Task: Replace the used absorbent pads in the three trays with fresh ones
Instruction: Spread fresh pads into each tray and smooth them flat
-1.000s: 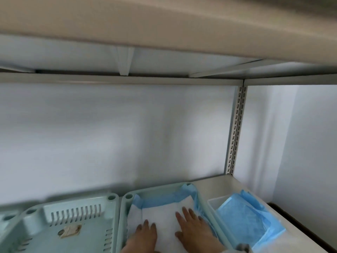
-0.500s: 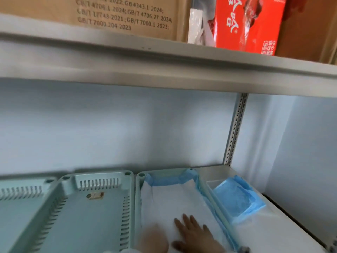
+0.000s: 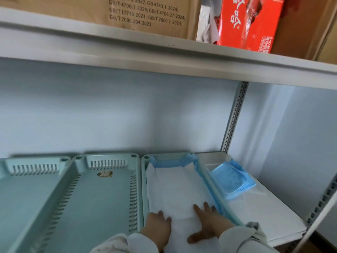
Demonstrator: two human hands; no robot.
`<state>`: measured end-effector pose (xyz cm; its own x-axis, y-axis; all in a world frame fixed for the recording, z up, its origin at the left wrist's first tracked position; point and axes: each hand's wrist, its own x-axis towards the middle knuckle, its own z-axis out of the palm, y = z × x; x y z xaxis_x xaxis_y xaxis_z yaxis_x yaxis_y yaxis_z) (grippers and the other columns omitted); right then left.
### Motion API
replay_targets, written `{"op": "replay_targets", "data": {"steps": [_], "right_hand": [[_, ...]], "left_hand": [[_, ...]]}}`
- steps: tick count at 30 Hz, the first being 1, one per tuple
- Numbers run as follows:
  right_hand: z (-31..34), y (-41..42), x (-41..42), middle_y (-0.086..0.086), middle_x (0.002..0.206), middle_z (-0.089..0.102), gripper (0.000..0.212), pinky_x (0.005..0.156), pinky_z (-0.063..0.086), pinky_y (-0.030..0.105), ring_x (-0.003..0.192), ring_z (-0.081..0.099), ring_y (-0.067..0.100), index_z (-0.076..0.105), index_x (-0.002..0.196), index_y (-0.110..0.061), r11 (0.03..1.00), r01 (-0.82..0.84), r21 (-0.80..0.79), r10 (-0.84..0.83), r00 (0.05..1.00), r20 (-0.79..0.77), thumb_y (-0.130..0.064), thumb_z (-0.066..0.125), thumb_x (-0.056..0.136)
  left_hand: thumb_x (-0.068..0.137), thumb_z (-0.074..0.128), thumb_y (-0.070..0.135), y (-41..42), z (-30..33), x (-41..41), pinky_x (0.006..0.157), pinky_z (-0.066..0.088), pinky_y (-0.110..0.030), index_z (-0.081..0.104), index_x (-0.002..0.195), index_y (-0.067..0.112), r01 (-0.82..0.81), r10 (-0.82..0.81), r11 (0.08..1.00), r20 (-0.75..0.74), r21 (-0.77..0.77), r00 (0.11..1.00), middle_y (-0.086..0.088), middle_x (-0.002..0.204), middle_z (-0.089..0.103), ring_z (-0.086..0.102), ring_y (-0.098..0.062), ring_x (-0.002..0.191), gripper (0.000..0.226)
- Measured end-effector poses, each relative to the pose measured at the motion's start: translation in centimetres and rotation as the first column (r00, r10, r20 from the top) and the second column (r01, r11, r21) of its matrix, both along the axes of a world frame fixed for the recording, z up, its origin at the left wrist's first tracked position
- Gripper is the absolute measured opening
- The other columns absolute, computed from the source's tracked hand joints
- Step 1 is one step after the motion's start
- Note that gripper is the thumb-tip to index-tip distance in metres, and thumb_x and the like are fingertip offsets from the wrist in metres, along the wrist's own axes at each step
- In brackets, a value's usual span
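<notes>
Head view: both hands flat, fingers spread, pressing fresh pad (image 3: 175, 187) into right tray (image 3: 144, 179).
Left hand (image 3: 157, 228) & right hand (image 3: 209, 223) grip nothing; 2 trays left of it bare, pads to go.

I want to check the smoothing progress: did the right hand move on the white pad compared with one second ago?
Yes. The right hand slid back toward the person along the white pad; its fingertips now lie farther from the tray's blue-lined far end.

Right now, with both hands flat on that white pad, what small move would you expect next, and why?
Probably reaching right for the blue folded pads. The pad already lies flat in the right tray under the left hand and right hand, while the middle tray and left tray show bare bottoms.
</notes>
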<state>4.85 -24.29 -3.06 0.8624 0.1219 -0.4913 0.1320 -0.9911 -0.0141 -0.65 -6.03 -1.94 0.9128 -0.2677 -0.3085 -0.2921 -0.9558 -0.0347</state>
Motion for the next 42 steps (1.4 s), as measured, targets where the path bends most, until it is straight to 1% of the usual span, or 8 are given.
{"op": "replay_targets", "data": {"steps": [3,6,9,17,27,31,38,42], "right_hand": [[0.7,-0.1,-0.3,0.014,0.159,-0.011,0.123,0.117,0.021,0.05,0.145,0.013,0.04,-0.008,0.152,-0.029,0.996,0.006,-0.084,-0.008,1.0,-0.014,-0.066,0.072,0.065],[1.2,0.1,-0.7,0.016,0.159,-0.013,0.107,0.117,0.016,0.05,0.144,0.013,0.042,-0.01,0.151,-0.033,0.993,-0.024,-0.118,0.013,0.996,-0.093,-0.055,0.066,0.079],[0.5,0.3,-1.2,0.011,0.159,-0.018,0.091,0.117,0.01,0.055,0.143,0.0,0.048,-0.012,0.15,-0.038,0.997,0.01,-0.083,-0.017,0.996,-0.089,-0.045,0.057,0.09],[0.0,0.5,0.4,0.007,0.157,-0.025,0.113,0.117,0.009,0.055,0.143,-0.01,0.046,-0.017,0.148,-0.038,0.998,0.059,-0.034,-0.062,0.991,-0.116,-0.05,0.071,0.078],[0.4,0.8,2.6,0.009,0.158,-0.021,0.123,0.118,0.008,0.052,0.146,-0.013,0.035,-0.015,0.151,-0.028,0.995,0.055,0.079,-0.051,0.997,-0.052,-0.057,0.073,0.07],[0.4,0.0,1.0,0.011,0.16,-0.008,0.104,0.118,0.014,0.047,0.148,0.0,0.033,-0.003,0.153,-0.023,0.999,0.01,0.038,-0.011,0.999,0.03,-0.062,0.059,0.08],[3.5,-2.1,-1.4,0.012,0.14,0.046,0.044,0.109,0.038,0.037,0.13,0.046,0.028,0.045,0.136,-0.01,0.989,-0.07,-0.127,0.09,0.984,0.156,-0.013,0.053,0.093],[3.2,-2.3,-1.9,0.011,0.128,0.057,0.032,0.102,0.044,0.035,0.119,0.056,0.027,0.053,0.127,-0.007,0.962,-0.075,-0.262,0.143,0.957,0.254,-0.004,0.044,0.096]], "left_hand": [[0.094,0.048,0.01,-0.3,0.7,-0.2,0.057,0.029,-0.037,0.033,0.138,-0.008,-0.063,0.062,0.997,-0.017,-0.053,0.998,-0.03,0.135,0.042,0.049,-0.041,0.119,0.05],[0.096,0.047,0.036,-1.6,2.1,-0.6,0.104,0.035,-0.047,0.031,0.144,0.0,-0.032,0.045,0.998,-0.225,0.059,0.973,-0.021,0.149,0.033,0.037,-0.035,0.136,0.062],[0.102,0.028,0.021,-2.4,2.7,-1.7,0.113,0.026,-0.045,0.033,0.144,0.001,-0.097,0.107,0.994,-0.303,0.046,0.947,-0.018,0.149,0.035,0.034,-0.034,0.138,0.047],[0.104,0.016,0.04,-2.2,2.3,-0.5,0.118,0.006,-0.032,-0.005,0.153,0.013,-0.353,0.283,0.92,-0.334,-0.17,0.899,-0.013,0.16,-0.004,0.001,-0.027,0.149,0.06],[0.095,0.047,0.045,-0.6,0.6,4.1,0.114,0.023,-0.048,0.016,0.152,0.012,-0.108,0.108,0.994,-0.279,0.015,0.954,-0.014,0.159,0.009,0.024,-0.04,0.141,0.073],[0.094,0.052,0.039,-2.8,3.3,3.0,0.096,0.044,-0.041,0.057,0.123,0.002,-0.015,0.009,0.999,-0.168,-0.031,0.986,-0.018,0.127,0.057,0.056,-0.034,0.115,0.048],[0.09,0.018,0.071,-2.5,2.7,0.6,0.107,0.03,-0.044,0.045,0.137,0.005,-0.095,0.06,0.993,-0.414,-0.065,0.908,-0.015,0.143,0.044,0.043,-0.031,0.131,0.086],[0.081,0.027,0.081,-1.6,2.8,0.2,0.103,0.036,-0.044,0.048,0.133,0.01,-0.062,0.012,0.994,-0.454,-0.095,0.891,-0.011,0.14,0.048,0.048,-0.03,0.126,0.09]]}}
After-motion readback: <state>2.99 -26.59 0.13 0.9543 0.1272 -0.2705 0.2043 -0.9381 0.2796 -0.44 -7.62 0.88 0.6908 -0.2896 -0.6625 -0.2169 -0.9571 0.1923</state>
